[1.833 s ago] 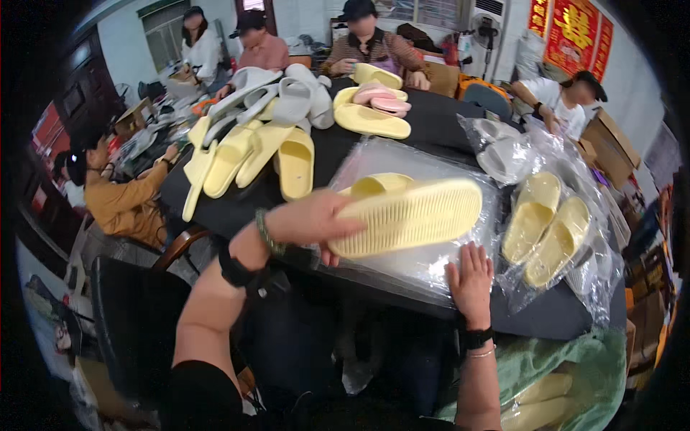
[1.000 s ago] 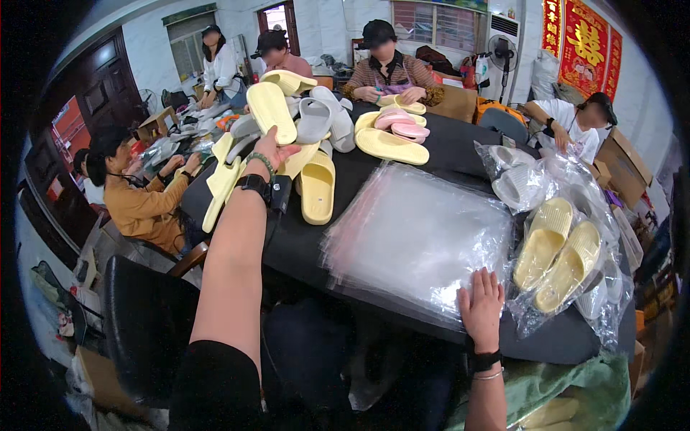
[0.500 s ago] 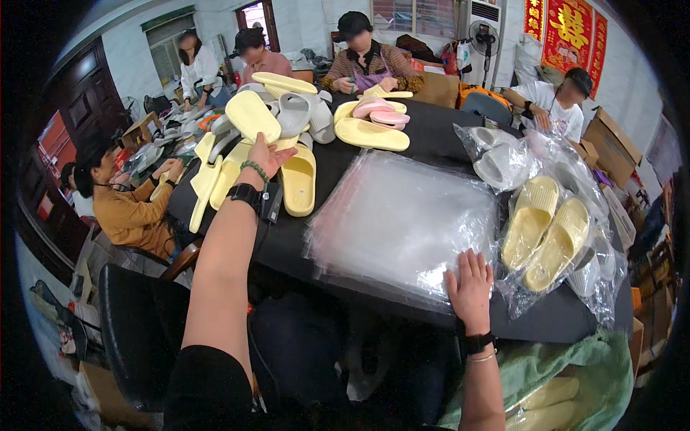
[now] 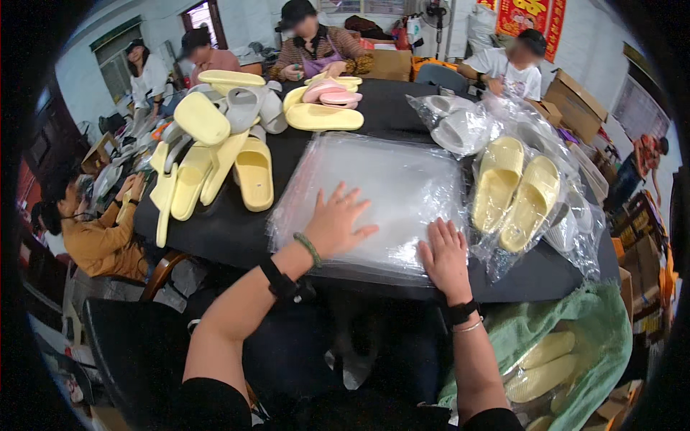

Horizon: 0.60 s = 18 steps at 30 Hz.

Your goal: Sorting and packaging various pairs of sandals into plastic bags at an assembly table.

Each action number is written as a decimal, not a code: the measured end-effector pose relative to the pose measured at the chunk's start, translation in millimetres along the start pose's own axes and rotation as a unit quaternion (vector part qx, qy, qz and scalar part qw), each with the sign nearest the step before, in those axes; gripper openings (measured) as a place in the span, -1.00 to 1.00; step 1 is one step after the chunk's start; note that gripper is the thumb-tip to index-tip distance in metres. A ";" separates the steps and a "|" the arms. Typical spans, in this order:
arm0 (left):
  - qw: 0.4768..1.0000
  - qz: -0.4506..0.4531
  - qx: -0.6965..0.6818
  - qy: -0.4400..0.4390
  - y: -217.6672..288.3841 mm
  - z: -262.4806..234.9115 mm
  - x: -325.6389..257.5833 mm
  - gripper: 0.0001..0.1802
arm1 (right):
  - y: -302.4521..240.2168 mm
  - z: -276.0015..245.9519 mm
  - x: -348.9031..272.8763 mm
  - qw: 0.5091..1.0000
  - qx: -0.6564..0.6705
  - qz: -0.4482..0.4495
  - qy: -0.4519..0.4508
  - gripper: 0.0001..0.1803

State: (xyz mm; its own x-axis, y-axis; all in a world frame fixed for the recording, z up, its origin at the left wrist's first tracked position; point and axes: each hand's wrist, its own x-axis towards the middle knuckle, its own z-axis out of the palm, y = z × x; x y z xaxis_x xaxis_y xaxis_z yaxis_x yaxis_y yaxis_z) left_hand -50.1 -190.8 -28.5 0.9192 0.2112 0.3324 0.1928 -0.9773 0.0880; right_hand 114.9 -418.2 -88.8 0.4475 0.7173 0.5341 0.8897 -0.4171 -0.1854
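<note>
Both hands rest flat on the stack of clear plastic bags lying on the black desk, its long side running left to right straight ahead. The left hand lies further in with fingers spread. The right hand presses the near edge, fingers loosely together, gripping nothing.

- The stack of clear bags is thin, glossy plastic film, smooth with a few wrinkles at its edges.
- The table has a matt black top.
- The loose yellow slippers look like soft, matt foam with ribbed footbeds.
- The bagged yellow slippers sit in crinkled, shiny plastic film.
- The green sack is a coarse, woven mesh.
- The cardboard boxes are plain brown and matt.
</note>
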 end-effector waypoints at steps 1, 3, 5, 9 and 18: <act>1.000 0.012 0.020 -0.021 9.6 7.0 -4.6 -0.31 | 0.0 0.7 -0.1 1.000 -0.007 0.005 0.000 -0.47; 0.998 0.014 0.008 -0.064 17.5 20.4 -11.7 -0.25 | 0.1 0.1 -1.3 1.000 0.016 0.001 0.008 -0.47; 0.994 0.018 -0.005 -0.109 20.0 31.8 -17.0 -0.20 | 2.0 -1.0 -1.1 1.000 0.017 0.016 -0.007 -0.46; 0.995 0.028 0.015 -0.098 16.9 36.6 -17.3 -0.20 | 2.3 -3.2 -0.5 0.999 0.018 0.033 -0.023 -0.43; 0.992 0.004 0.011 -0.123 18.1 30.9 -20.4 -0.19 | 38.4 -68.5 18.2 0.972 0.195 0.053 0.122 -0.47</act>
State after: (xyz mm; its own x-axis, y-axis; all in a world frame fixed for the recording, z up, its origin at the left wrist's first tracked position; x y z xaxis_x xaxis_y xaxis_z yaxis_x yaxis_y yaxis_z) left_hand -54.7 -213.3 -62.8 0.9762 0.1964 0.0925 0.1910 -0.9795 0.0641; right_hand 151.1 -459.4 -29.7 0.5462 0.5086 0.6655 0.8275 -0.2046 -0.5228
